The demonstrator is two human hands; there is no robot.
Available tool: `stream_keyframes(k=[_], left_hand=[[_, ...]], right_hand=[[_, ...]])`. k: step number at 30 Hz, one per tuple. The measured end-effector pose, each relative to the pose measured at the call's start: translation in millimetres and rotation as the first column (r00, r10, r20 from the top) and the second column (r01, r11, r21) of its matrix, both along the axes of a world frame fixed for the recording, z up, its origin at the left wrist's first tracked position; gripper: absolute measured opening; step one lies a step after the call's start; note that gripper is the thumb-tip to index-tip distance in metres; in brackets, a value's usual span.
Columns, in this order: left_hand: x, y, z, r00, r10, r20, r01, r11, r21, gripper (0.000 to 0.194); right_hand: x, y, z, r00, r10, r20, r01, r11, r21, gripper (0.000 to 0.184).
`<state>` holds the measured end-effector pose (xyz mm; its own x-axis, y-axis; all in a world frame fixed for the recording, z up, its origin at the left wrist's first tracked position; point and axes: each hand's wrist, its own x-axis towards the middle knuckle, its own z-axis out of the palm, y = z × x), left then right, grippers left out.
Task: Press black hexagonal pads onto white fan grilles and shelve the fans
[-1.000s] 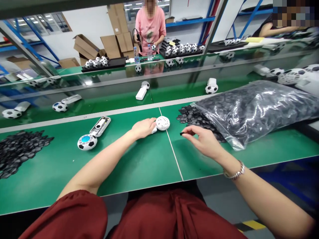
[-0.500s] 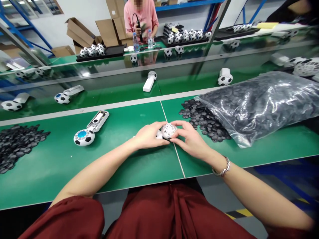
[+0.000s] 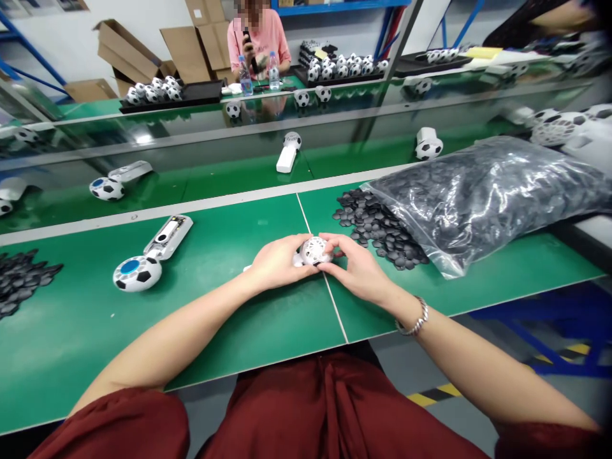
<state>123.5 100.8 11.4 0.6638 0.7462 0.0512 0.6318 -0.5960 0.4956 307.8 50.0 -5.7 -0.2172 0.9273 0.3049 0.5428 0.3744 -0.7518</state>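
A white device with a round football-shaped head rests at the green bench's middle, its handle mostly covered by my left hand. That hand is closed around the device from the left. My right hand grips the head from the right, thumb low and fingers above. Any small black piece between its fingers is hidden. Openings show across the white shell, and a dark patch shows low on it. Just beyond my right hand lies a pile of small black pieces.
A clear plastic bag full of black pieces lies at right. On the left are another football-headed device and a second black pile. Similar devices sit on the green strip behind. A person in a pink shirt stands across the line.
My right hand has come left from beside the black pile, carrying a small black piece, to the device's head. My left hand has wrapped further round the device. The camera view has shifted.
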Motion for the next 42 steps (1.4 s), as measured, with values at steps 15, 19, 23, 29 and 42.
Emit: stream_keyframes(k=[15, 19, 23, 29, 42], left_hand=[[4, -2, -2.6, 0.996, -0.019, -0.085, 0.022, 0.999, 0.029, 0.059], [2, 2, 0.5, 0.987, -0.058, -0.147, 0.068, 0.996, 0.064, 0.060], [-1, 4, 2.6, 0.980, -0.076, -0.184, 0.095, 0.991, 0.098, 0.062], [-1, 4, 4.2, 0.976, -0.074, -0.205, 0.090, 0.994, 0.068, 0.062], [4, -13, 2.8, 0.994, -0.054, -0.098, 0.064, 0.993, 0.097, 0.069]], right_hand=[[72, 25, -14.5, 0.834, -0.326, 0.446, 0.290, 0.946, 0.148, 0.009], [80, 27, -20.0, 0.780, -0.296, 0.551, 0.301, 0.950, 0.083, 0.009], [79, 24, -17.3, 0.783, -0.263, 0.563, 0.265, 0.961, 0.079, 0.014], [77, 15, -10.1, 0.868, -0.186, 0.460, 0.157, 0.982, 0.101, 0.021], [33, -18, 9.7, 0.986, 0.055, 0.160, -0.059, 0.998, 0.016, 0.011]])
